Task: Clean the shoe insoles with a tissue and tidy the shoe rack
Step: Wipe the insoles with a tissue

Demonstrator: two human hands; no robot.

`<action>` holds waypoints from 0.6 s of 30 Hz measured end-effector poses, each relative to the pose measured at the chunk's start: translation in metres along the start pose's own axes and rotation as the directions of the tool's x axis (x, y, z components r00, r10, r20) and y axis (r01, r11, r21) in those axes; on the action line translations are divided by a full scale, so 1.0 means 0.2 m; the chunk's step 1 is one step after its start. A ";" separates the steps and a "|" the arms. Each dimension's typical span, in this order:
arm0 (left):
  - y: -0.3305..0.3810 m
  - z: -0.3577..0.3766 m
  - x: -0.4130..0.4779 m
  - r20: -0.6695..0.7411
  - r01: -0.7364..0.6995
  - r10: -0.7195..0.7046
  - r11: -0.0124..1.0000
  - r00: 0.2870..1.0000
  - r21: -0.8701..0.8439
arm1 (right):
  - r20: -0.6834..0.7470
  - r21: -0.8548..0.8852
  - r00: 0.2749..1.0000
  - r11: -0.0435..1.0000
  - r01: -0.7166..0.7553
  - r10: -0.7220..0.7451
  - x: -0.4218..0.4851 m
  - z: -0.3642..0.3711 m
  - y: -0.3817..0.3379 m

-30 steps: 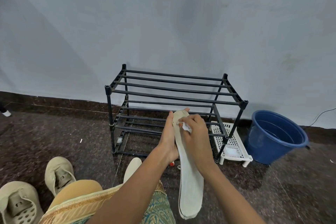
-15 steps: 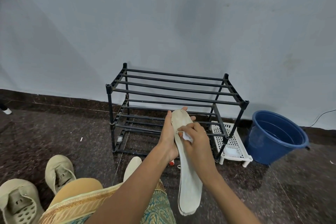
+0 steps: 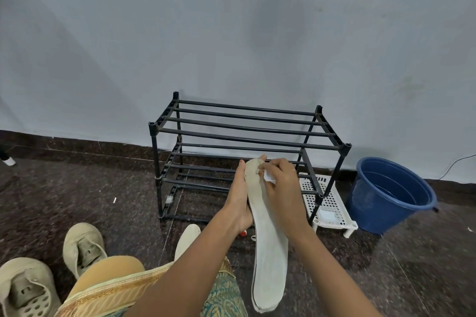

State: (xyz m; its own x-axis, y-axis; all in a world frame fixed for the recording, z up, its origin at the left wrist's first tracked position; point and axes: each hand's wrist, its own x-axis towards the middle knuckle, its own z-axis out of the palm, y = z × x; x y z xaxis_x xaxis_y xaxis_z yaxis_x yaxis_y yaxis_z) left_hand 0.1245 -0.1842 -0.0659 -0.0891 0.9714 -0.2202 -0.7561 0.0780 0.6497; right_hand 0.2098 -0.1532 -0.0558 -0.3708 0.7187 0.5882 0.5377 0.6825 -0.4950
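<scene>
- Beige insole (image 3: 268, 239) is held toe-up in front of the black shoe rack (image 3: 247, 134).
- Its left edge is gripped by the left hand (image 3: 239, 198), fingers wrapped behind.
- Curled fingers of the right hand (image 3: 283, 188) pinch a white tissue (image 3: 269, 177) against the toe end.

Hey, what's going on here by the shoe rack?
A person seated on the floor holds a pale insole in the left hand and presses a white tissue to its far end with the right hand. Two beige shoes sit at left, off the black shoe rack; a blue bucket stands at right.
</scene>
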 end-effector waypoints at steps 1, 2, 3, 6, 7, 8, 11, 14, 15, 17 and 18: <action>0.00 0.00 0.00 -0.003 -0.001 0.001 1.000 1.000 -0.003 | 0.018 0.004 1.000 1.000 -0.005 0.005 -0.01 0.00 0.01; 0.00 0.00 0.00 -0.010 -0.004 0.003 1.000 1.000 -0.008 | 0.039 0.009 0.999 1.000 -0.010 0.009 -0.03 0.00 0.01; 0.00 0.00 0.00 -0.018 -0.006 0.005 1.000 1.000 -0.015 | 0.061 0.016 0.998 1.000 -0.011 0.010 -0.05 0.01 0.02; 0.01 0.00 0.01 -0.045 -0.008 0.006 0.998 0.999 -0.054 | 0.101 0.033 0.995 0.999 -0.006 0.003 -0.11 0.02 0.02; 0.01 0.00 0.01 -0.052 -0.009 0.005 0.998 0.999 -0.064 | 0.107 0.038 0.994 0.999 -0.013 0.009 -0.13 0.02 0.02; 0.01 0.00 0.01 -0.053 -0.008 0.004 0.998 0.999 -0.069 | 0.109 0.042 0.994 0.999 -0.019 0.015 -0.13 0.01 0.02; 0.01 0.00 0.00 -0.046 -0.004 0.001 0.998 0.999 -0.064 | 0.095 0.034 0.995 0.999 -0.017 0.013 -0.13 0.00 0.02; 0.01 0.00 0.00 -0.017 -0.003 0.003 0.999 1.000 -0.038 | 0.060 0.003 0.998 1.000 -0.007 0.007 -0.09 0.00 0.01; 0.01 0.00 0.00 -0.008 -0.003 0.003 1.000 1.000 -0.022 | 0.040 -0.011 0.999 1.000 -0.007 0.007 -0.07 0.00 0.01; 0.00 0.01 -0.01 -0.002 0.004 -0.004 1.000 1.000 0.007 | 0.003 -0.024 1.000 1.000 -0.009 0.009 -0.02 -0.01 0.01; 0.00 0.01 -0.01 -0.002 0.009 -0.009 1.000 1.000 0.013 | -0.012 -0.023 1.000 1.000 -0.005 0.005 0.00 -0.01 0.01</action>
State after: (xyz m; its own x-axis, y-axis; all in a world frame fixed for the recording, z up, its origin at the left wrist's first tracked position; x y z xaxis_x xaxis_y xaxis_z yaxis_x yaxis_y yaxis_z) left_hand 0.1253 -0.1858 -0.0645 -0.0839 0.9702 -0.2275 -0.7487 0.0893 0.6569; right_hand 0.2127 -0.1525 -0.0559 -0.3586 0.7205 0.5936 0.5572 0.6754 -0.4831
